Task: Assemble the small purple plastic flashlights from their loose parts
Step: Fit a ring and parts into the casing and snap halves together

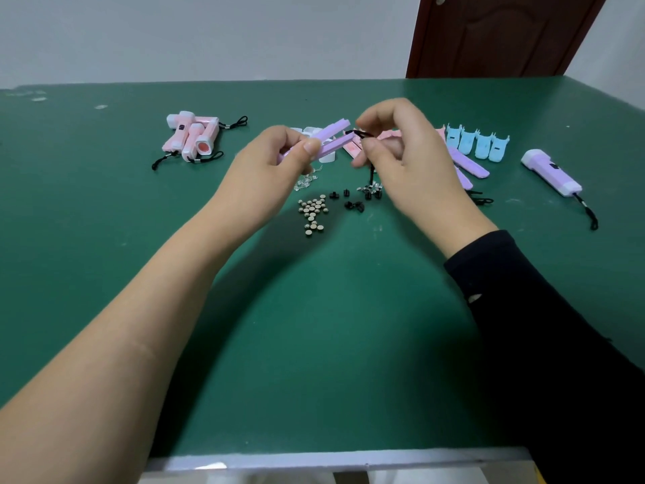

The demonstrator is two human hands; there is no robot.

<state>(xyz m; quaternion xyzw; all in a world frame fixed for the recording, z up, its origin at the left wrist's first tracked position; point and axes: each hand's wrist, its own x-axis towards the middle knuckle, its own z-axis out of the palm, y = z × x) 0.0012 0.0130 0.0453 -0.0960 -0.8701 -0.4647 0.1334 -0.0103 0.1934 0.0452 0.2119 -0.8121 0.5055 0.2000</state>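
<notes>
Above the green table (pixel 314 326), our left hand (pixel 275 151) grips two purple shells (pixel 331 136), held together at the near end and parted at the far end. Our right hand (pixel 401 155) pinches a black cord (pixel 363 134) just beside that far end. Below the hands lie button cells (pixel 314 211) and black switches (pixel 353 205). A finished purple flashlight (pixel 551 172) lies far right, pink flashlights (pixel 192 136) far left, and blue shells (pixel 478 145) behind the right hand.

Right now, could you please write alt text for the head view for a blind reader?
Above a green table, the left hand holds a purple flashlight shell while the right hand pinches a black lanyard at its end. Button cells and pink flashlights lie on it.
</notes>
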